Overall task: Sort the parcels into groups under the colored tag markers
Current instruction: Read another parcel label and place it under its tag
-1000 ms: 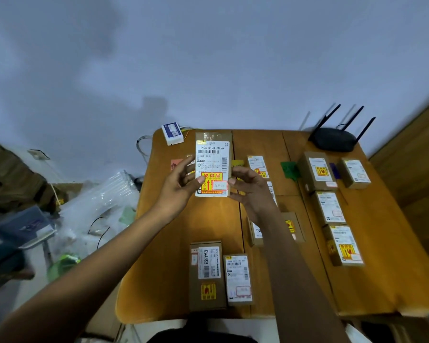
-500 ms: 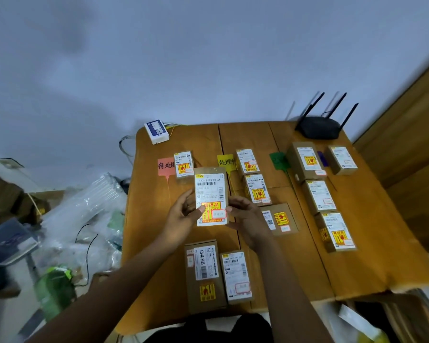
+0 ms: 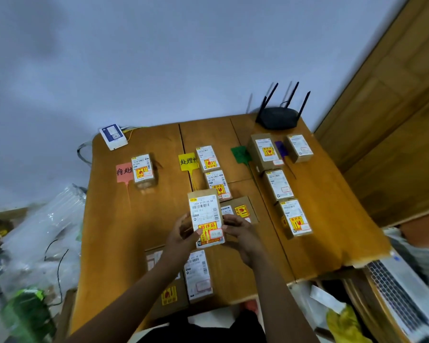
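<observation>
Counter (image 3: 320,243): we see four coloured tags across far half, sorted parcels beside or just nearer than them.
Held parcel (image 3: 204,214): over middle of counter, long axis near-to-far, label up.
Left grip (image 3: 181,237), right grip (image 3: 242,235): both closed on parcel's near end, thumbs on label.
All tags lie farther than both grips: pink tag (image 3: 122,173) far-left, yellow tag (image 3: 187,161) nearly straight ahead, green tag (image 3: 240,154) and purple tag (image 3: 279,147) far-right.
We judge left grip nearer pink, right grip nearer green and purple.
</observation>
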{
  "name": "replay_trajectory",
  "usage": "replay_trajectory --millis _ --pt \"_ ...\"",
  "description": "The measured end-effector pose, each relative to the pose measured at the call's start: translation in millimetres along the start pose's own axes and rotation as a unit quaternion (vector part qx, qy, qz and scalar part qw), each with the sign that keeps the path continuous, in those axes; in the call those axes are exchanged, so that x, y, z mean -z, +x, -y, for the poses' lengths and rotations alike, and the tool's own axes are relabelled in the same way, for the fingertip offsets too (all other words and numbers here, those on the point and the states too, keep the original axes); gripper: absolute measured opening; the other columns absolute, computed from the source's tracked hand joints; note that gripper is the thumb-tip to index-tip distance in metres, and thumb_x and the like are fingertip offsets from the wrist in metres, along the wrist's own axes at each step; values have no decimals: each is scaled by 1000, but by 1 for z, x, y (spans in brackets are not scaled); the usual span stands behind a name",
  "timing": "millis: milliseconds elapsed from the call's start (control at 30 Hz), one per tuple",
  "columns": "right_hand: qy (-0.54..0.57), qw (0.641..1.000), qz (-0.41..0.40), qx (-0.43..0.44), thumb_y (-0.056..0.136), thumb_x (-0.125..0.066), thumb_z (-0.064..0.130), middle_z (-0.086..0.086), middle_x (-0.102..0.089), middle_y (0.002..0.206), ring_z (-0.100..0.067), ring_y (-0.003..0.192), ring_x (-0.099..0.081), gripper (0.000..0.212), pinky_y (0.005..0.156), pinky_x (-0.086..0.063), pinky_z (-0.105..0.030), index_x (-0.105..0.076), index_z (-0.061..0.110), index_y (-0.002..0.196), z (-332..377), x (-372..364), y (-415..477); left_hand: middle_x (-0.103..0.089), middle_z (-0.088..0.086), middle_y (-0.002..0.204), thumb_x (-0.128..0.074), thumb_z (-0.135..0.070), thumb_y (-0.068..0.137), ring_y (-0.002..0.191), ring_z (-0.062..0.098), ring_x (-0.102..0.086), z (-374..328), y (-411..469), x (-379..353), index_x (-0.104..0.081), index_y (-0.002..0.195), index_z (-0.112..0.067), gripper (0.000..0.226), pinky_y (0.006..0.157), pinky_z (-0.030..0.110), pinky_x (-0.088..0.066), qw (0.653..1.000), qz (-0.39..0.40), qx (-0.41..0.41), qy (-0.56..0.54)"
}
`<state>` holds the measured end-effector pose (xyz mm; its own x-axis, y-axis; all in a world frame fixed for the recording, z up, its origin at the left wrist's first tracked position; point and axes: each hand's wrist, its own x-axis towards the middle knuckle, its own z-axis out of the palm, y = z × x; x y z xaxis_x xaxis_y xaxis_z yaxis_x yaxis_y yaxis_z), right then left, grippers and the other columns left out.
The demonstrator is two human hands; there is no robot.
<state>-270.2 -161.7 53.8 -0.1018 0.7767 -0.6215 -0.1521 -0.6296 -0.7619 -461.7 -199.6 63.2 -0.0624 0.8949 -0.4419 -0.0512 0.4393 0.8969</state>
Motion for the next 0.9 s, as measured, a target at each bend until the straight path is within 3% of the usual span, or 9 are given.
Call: replay_trajectory --millis 167,233,367,567,667,767,833,900 --pt "-23 1000 3 2 90 -67 4 -5 -75 117 -27 106 -73 31 75 -61 -37 -67 15 119 15 43 2 -65 -6 128 -64 -11 95 119 16 -63 1 9 -46 -43 143 -26 54 83 28 -60 1000 -3 -6 0" --pt "-41 999 6 1 90 -67 4 -3 -74 117 -26 107 -72 32 73 -59 -33 -67 18 120 20 57 6 -64 -7 129 -63 -12 96 120 14 -62 4 12 -59 -42 143 -30 55 86 29 -59 1000 -2 -3 -2" --pt "-74 997 17 -5 94 -65 9 -3 -76 115 -24 105 -74 31 79 -60 -38 -67 23 121 26 54 22 -62 -5 132 -59 -14 98 120 15 -61 3 20 -66 -40 144 -30 52 92 33 -58 1000 -22 -3 -19" --pt "-190 976 104 -22 100 -57 15 6 -72 118 -16 108 -68 32 93 -58 -39 -64 27 129 32 -29 61 -66 -8 122 -51 -17 103 109 7 -66 7 45 -8 -47 139 -26 37 76 18 -57 993 -118 -3 -1" --pt "-244 956 154 -42 103 -53 15 6 -67 117 -12 102 -64 28 81 -53 -26 -57 28 127 27 -86 89 -69 -1 122 -51 -17 103 104 8 -69 16 73 43 -54 136 -23 33 82 26 -60 987 -160 17 24" --pt "-290 937 178 -74 104 -52 19 1 -64 130 -19 110 -61 35 93 -51 -36 -53 31 137 11 -140 129 -70 -1 124 -51 -17 102 108 14 -68 31 103 93 -57 136 -21 35 90 37 -57 976 -206 48 57" --pt "-299 932 181 -92 103 -52 19 -2 -65 134 -20 111 -61 40 95 -51 -38 -52 26 143 -5 -171 156 -68 -4 122 -49 -13 102 108 13 -66 40 125 123 -57 136 -18 36 85 26 -54 970 -223 64 68" --pt "-275 941 169 -103 104 -50 16 -4 -65 126 -18 104 -61 38 86 -51 -35 -52 22 141 -16 -196 178 -65 -7 120 -46 -11 103 100 1 -63 43 147 143 -54 138 -19 37 75 10 -47 972 -212 70 70"
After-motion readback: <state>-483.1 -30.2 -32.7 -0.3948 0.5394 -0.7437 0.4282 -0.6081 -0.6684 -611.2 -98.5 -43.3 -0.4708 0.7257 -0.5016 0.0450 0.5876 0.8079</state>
